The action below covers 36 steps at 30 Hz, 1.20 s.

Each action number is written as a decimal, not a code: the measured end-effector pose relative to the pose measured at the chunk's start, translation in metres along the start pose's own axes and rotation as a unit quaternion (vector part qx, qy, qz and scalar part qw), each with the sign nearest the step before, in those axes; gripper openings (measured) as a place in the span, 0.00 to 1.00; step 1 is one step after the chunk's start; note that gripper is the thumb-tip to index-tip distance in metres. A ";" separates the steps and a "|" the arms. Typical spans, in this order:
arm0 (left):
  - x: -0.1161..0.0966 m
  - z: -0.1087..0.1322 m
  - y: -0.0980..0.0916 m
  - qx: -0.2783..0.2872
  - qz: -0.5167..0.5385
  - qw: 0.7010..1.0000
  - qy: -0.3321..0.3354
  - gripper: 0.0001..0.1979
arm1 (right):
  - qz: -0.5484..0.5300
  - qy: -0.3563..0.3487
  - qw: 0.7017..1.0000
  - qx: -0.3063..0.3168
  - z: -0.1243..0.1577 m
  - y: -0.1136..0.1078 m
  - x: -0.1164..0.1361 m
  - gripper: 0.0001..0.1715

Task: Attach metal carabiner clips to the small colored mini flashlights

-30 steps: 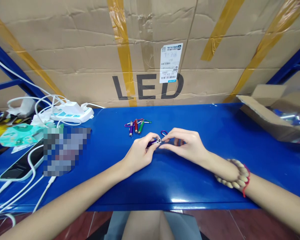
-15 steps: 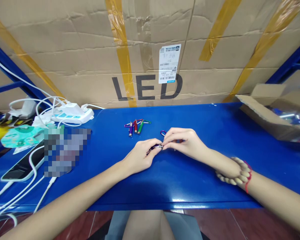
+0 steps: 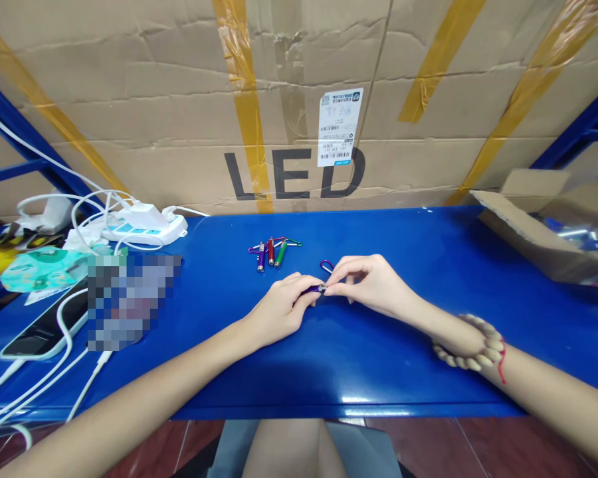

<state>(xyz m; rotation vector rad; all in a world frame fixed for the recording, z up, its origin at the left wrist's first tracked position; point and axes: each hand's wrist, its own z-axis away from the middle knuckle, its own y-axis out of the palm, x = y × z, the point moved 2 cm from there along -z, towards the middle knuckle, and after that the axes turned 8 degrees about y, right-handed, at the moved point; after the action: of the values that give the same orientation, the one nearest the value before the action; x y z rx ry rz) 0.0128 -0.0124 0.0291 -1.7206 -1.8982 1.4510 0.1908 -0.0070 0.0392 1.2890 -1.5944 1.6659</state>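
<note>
My left hand is closed around a small purple mini flashlight, whose silver end points right. At that silver end, the thumb and fingertips of my right hand are pinched together. Whether a tiny part sits between them is hidden. Just behind my right fingers, a reddish-purple carabiner clip lies partly covered on the table. Farther back lie three similar mini flashlights with clips: a purple one, a red one and a green one.
On the blue table, a white power strip, cables and a phone crowd the left side. An open cardboard box with shiny items stands at the right. A large carton walls off the back.
The flashlight in my left hand has turned slightly, showing more of its purple body. My right fingers have shifted a little at its silver end. The three flashlights behind stay in place.
</note>
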 end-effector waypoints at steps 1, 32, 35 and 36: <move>0.000 0.001 0.001 -0.003 -0.005 1.000 0.000 0.09 | -0.012 0.013 1.000 0.005 0.001 0.002 0.000 0.23; -0.004 0.003 0.000 -0.016 -0.028 0.999 0.011 0.10 | 0.168 -0.207 0.960 -0.086 0.018 0.001 0.007 0.13; -0.004 0.005 -0.001 -0.014 -0.001 0.999 0.031 0.09 | 0.124 -0.176 0.973 -0.084 0.021 0.003 0.012 0.14; -0.004 0.005 -0.001 -0.015 0.008 0.999 0.032 0.08 | 0.112 -0.165 0.976 -0.085 0.021 0.004 0.014 0.14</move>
<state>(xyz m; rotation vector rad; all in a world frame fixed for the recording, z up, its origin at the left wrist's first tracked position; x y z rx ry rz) 0.0097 -0.0184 0.0291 -1.7769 -1.8886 1.3624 0.1877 -0.0314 0.0468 1.3933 -2.0993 1.4522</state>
